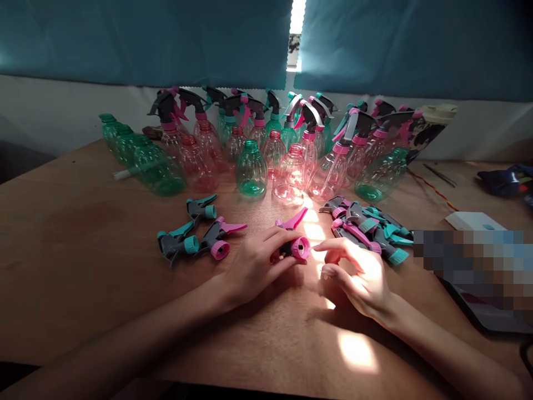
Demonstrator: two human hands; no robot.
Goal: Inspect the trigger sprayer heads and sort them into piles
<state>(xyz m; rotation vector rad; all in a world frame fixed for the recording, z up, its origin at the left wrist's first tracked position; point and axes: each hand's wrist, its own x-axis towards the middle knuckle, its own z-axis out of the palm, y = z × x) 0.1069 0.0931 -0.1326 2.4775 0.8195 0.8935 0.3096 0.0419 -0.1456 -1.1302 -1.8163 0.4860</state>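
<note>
My left hand (254,261) rests on the wooden table (83,244) and is closed round a grey spray trigger head with a pink lever and pink collar (293,239). My right hand (358,275) lies just right of it, fingers curled, its fingertips pinched together at the pink collar; what they hold, if anything, is too small to see. Three loose trigger heads (195,236) lie left of my left hand, two teal and one pink. A pile of several trigger heads (368,228) sits behind my right hand.
Many pink and green plastic spray bottles (266,150) stand or lie along the back of the table, some capped with trigger heads, some uncapped. A white box (470,220) and a blurred patch are at the right. Teal curtains hang behind.
</note>
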